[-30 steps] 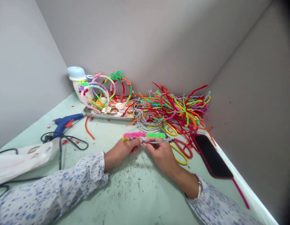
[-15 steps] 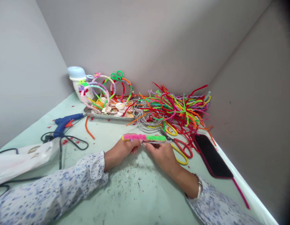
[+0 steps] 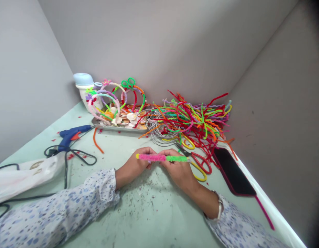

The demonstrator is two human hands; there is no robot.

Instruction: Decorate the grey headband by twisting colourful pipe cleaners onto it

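My left hand [image 3: 135, 165] and my right hand [image 3: 178, 168] rest on the pale green table [image 3: 138, 213], both pinched on one fuzzy wrapped strip [image 3: 161, 158]. The strip lies level between them, yellow at its left tip, pink in the middle, green at its right. My left fingers curl around the pink end; my right fingers close around the green end. Red and yellow scissors [image 3: 198, 165] lie just right of my right hand.
A heap of coloured pipe cleaners [image 3: 198, 119] and wire hoops lies behind. A metal tray [image 3: 118, 128] holds shells and finished hoops, beside a white jar [image 3: 84, 89]. A blue glue gun [image 3: 71, 135] with its cord lies left; a dark phone [image 3: 233, 172] lies right.
The strip has come down and toward me, from above my fingertips to level in front of both hands. My fingers have curled round it more.
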